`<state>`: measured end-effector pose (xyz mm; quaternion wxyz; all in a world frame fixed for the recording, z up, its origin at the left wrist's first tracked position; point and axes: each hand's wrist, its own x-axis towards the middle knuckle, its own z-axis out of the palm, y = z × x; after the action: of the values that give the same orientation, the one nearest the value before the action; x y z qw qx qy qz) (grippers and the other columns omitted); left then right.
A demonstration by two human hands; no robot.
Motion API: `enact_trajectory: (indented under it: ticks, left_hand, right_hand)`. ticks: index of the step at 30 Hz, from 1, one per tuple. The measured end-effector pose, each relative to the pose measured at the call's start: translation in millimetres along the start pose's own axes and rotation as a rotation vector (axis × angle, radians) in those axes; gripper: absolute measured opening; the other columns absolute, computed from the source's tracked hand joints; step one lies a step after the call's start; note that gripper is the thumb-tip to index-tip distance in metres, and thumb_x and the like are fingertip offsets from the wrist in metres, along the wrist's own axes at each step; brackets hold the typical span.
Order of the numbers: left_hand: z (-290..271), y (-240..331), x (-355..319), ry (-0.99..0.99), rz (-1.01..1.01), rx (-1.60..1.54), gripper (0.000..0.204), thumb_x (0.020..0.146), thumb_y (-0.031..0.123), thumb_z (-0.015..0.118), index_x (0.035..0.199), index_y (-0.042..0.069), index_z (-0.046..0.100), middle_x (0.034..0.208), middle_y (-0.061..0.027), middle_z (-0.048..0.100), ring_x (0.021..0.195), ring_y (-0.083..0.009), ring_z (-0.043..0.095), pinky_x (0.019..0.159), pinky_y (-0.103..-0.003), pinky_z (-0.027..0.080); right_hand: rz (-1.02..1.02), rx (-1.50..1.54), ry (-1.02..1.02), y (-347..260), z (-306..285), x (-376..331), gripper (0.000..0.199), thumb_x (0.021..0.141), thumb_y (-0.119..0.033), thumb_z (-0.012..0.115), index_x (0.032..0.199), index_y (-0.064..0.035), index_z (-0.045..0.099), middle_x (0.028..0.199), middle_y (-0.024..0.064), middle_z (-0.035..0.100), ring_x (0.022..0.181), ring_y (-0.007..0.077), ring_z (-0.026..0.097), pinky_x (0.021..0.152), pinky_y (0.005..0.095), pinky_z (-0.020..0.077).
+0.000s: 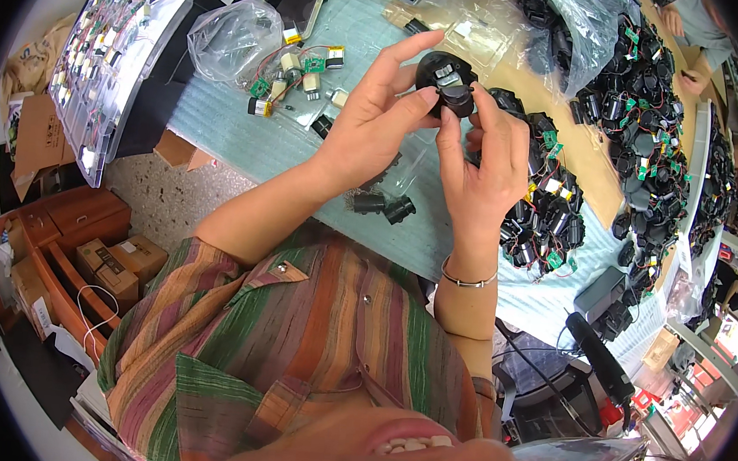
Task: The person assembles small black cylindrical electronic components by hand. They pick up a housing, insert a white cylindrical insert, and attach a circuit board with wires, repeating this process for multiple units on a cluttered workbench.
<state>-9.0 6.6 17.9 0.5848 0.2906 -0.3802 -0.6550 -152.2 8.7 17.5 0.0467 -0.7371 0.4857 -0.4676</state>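
Observation:
Above the work table (pixel 245 147) my left hand (pixel 377 123) is closed around a black round plastic housing (pixel 434 63). Its thumb presses on the near edge while the index finger reaches along the far side. Silvery metal bits show inside the housing. My right hand (pixel 489 158) pinches a smaller black cylindrical part (pixel 458 101) against the housing's near right side. Whether the two parts are joined I cannot tell. On the table beyond my left wrist lie small green circuit boards (pixel 313 64) with wires and small battery cells. Loose black pieces (pixel 382 206) lie between my forearms.
A heap of black housings with wired boards (pixel 548 219) lies right of my right hand; a larger pile (pixel 640 139) lies farther right. A clear plastic bag (pixel 235 42) and a tray of components (pixel 110 54) are at the left. Another person's hand (pixel 693 80) shows at the far right.

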Motion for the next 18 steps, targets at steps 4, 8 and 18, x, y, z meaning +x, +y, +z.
enact_trajectory:
  ticks: [4,8,18]
  left_hand:
    - [0.0,-6.7,1.2,0.022,0.009,-0.027,0.044,0.101,0.005,0.047,0.143,0.003,0.036,0.132,-0.0104,0.052,0.118,-0.0166,0.053,0.098,-0.034,0.050]
    - [-0.9,-9.6,1.5,0.002,0.052,-0.014,0.044,0.099,0.005,0.051,0.141,0.002,0.038,0.130,-0.0096,0.053,0.117,-0.0153,0.052,0.097,-0.033,0.049]
    - [2.2,-9.5,5.7,0.010,0.233,0.084,0.043,0.090,-0.004,0.066,0.128,0.003,0.045,0.116,-0.0078,0.059,0.105,-0.0131,0.059,0.091,-0.028,0.050]
  right_hand:
    - [-0.098,-0.169,0.057,2.2,6.9,-1.8,0.043,0.082,-0.005,0.077,0.123,-0.0021,0.066,0.095,0.0099,0.061,0.076,0.0185,0.057,0.064,0.0290,0.0489]
    - [-0.027,-0.174,0.029,-1.4,10.1,-7.4,0.048,0.083,-0.004,0.075,0.129,-0.0032,0.063,0.095,0.0103,0.057,0.081,0.0200,0.055,0.068,0.0298,0.0479]
    - [-0.113,-0.110,0.132,-5.4,18.3,-10.4,0.050,0.083,0.002,0.073,0.131,-0.0034,0.062,0.096,0.0080,0.054,0.085,0.0189,0.052,0.069,0.0284,0.0468]
